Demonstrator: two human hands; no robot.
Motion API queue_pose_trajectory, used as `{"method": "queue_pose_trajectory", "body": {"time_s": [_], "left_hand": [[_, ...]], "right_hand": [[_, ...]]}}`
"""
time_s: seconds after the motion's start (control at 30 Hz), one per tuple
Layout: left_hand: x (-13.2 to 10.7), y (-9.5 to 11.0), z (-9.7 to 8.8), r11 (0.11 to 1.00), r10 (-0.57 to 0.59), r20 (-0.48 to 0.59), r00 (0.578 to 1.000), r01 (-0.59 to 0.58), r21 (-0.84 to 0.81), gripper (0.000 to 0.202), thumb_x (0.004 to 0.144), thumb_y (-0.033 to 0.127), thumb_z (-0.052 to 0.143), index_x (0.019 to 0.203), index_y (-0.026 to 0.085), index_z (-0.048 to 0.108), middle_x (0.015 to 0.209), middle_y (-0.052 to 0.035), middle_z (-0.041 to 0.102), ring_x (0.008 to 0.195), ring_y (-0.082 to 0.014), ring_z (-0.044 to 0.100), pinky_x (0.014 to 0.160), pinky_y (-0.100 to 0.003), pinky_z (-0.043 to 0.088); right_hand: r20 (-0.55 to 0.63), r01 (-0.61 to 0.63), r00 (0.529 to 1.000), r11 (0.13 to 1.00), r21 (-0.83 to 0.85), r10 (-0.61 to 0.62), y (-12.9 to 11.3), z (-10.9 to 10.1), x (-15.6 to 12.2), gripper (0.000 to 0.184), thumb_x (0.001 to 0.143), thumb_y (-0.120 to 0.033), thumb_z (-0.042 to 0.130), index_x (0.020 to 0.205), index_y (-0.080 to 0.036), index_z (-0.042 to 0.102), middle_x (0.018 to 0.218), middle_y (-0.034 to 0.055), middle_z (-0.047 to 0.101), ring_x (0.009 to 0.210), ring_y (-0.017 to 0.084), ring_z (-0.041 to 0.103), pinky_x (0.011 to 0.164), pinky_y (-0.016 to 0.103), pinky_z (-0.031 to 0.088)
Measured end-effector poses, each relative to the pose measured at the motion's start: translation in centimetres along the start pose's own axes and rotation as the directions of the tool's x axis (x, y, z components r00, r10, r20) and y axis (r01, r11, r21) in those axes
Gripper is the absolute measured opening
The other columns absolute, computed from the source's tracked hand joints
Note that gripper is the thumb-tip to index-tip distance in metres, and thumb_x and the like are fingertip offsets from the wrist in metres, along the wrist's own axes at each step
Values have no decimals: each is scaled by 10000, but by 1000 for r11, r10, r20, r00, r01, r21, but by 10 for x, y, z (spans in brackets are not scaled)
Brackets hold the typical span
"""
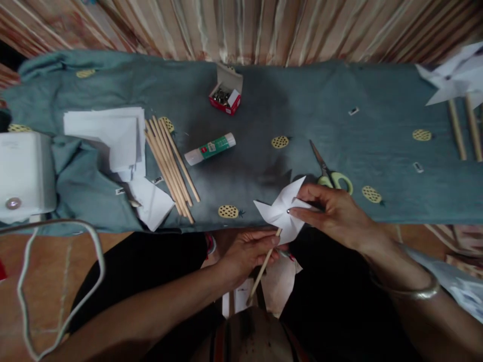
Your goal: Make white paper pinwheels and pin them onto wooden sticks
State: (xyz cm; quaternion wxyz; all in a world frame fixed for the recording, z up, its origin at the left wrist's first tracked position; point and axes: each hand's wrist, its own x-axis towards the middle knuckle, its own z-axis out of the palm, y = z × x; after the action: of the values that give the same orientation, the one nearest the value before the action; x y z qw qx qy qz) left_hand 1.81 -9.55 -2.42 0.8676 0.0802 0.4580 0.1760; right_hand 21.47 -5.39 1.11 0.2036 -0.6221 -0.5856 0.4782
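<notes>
A white paper pinwheel (281, 207) is held over the table's front edge, a small pin at its centre. My right hand (332, 211) pinches one of its blades, thumb close to the pin. Below it, my left hand (251, 254) is closed around a thin wooden stick (262, 274) that runs up behind the paper and down toward my lap. Just beyond my right hand lie scissors (330, 173) with light green handles, their blades pointing away. The stick's top end is hidden behind the pinwheel.
On the blue-green cloth (256, 100) lie a glue stick (210, 149), several wooden sticks (169, 168) and white paper sheets (109, 141). An open red box (225, 95) holds metal pins. Other pinwheels (456, 75) are at far right; a white device (26, 173) with a cord is at left.
</notes>
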Motion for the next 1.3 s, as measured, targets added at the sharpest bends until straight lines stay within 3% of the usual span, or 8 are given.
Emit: {"method": "queue_pose_trajectory", "body": {"time_s": [0.27,0.43,0.6,0.77,1.13,1.3], "left_hand": [[4,-1,-4,999,35,41,999,-36,16,283,649,204,814,907,113,742,836,-64,736,626,-76,638,608,-169,506],[4,2,-4,995,62,147,987,-73,72,279,584,131,791,855,122,726,818,-37,715,646,-77,631,643,-182,492],[6,-2,-2,957,182,169,969,-214,195,257,562,165,789,794,118,687,773,-21,683,635,-99,628,618,-207,467],[6,-3,2,871,314,147,938,-347,348,201,658,258,736,777,132,634,721,0,632,544,-87,587,496,-188,412],[0,4,-4,804,371,191,909,-418,424,229,665,247,673,859,138,621,527,60,507,434,-50,444,419,-164,299],[3,5,-8,752,416,199,887,-459,473,181,683,190,627,851,124,644,682,8,614,445,-36,454,422,-165,321]], "right_hand": [[94,-58,995,988,144,45,0,-4,10,165,659,-321,708,743,-194,644,757,11,694,713,167,633,651,280,478],[189,-142,976,976,167,110,1,-8,18,203,597,-317,743,712,-200,623,716,-7,669,676,151,608,632,276,468],[210,-204,964,962,181,165,-1,-10,23,238,550,-296,773,685,-187,610,716,-12,678,662,132,602,642,269,465],[211,-265,953,938,222,219,-3,-10,25,291,493,-269,818,697,-188,626,738,1,711,699,149,639,702,292,503],[205,-293,946,934,202,253,-9,-12,23,398,440,-341,884,712,-196,632,690,-16,698,712,157,654,739,299,518],[235,-264,943,961,88,237,-5,-12,33,411,421,-346,881,687,-187,611,689,-17,691,649,133,620,649,265,488]]}}
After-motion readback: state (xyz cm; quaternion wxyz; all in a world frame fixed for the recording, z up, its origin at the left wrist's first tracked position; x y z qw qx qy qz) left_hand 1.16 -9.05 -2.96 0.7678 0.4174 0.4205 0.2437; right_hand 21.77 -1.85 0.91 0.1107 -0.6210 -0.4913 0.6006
